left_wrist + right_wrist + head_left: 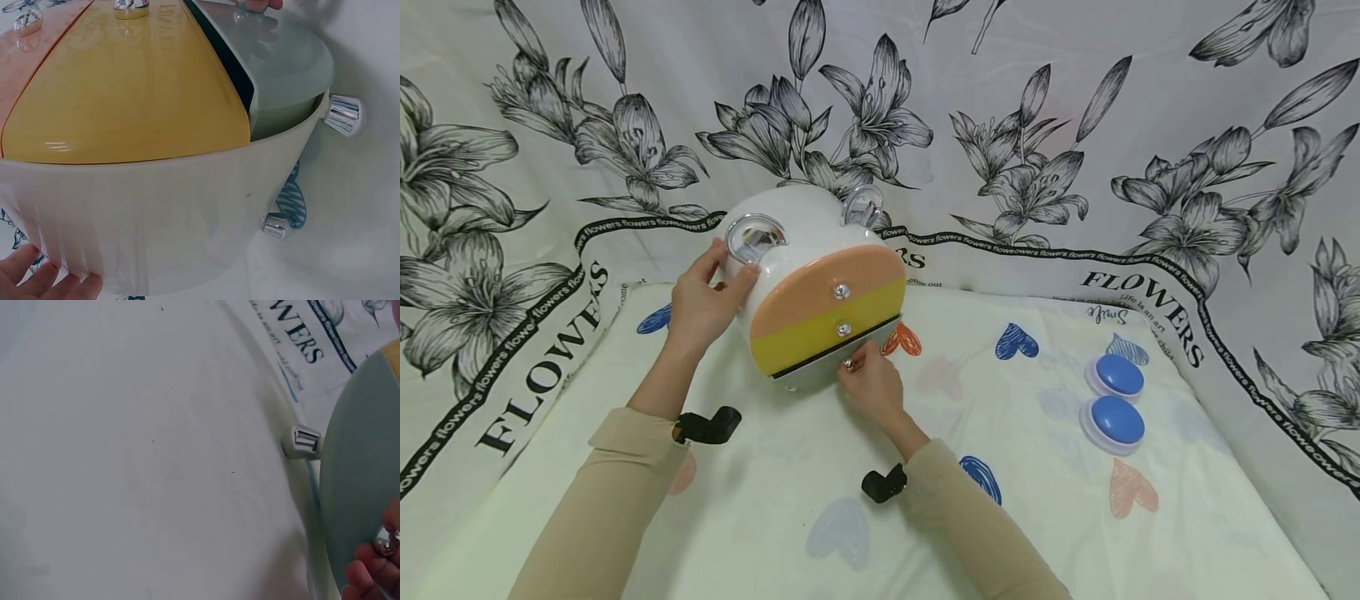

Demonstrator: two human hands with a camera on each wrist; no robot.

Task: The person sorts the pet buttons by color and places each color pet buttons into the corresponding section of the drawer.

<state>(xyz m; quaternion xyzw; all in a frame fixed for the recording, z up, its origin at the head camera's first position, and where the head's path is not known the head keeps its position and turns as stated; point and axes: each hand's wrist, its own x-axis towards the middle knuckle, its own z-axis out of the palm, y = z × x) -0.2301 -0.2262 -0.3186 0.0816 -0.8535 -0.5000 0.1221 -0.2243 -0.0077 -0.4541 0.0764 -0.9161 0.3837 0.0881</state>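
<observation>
Cabinet (797, 204), white and rounded, stands left of centre at the far side of a pale cloth (760, 533) printed with hearts. Its front carries three drawers: an orange drawer (801, 283) on top, a yellow drawer (805, 333) in the middle and a grey-green drawer (808, 372) at the bottom. The grey-green drawer is slightly ajar, a dark gap showing along its upper edge.

The person's right hand (876, 387) pinches the silver knob (847, 363) of that bottom drawer between thumb and fingers, hiding part of it. The left hand (706, 296) rests with fingers extended against the cabinet's left side, just beside a shiny round fitting (756, 237); a second fitting (862, 206) sits at the top right. Silver feet (344, 115) project below.

Well to the right, two blue domed buttons (1119, 374) on pale bases are set one nearer than the other. A red heart (901, 340) lies just right of the drawers. Close behind the cabinet hangs a flower-patterned curtain (940, 208). Black devices (711, 426) jut from both beige cuffs (636, 433).
</observation>
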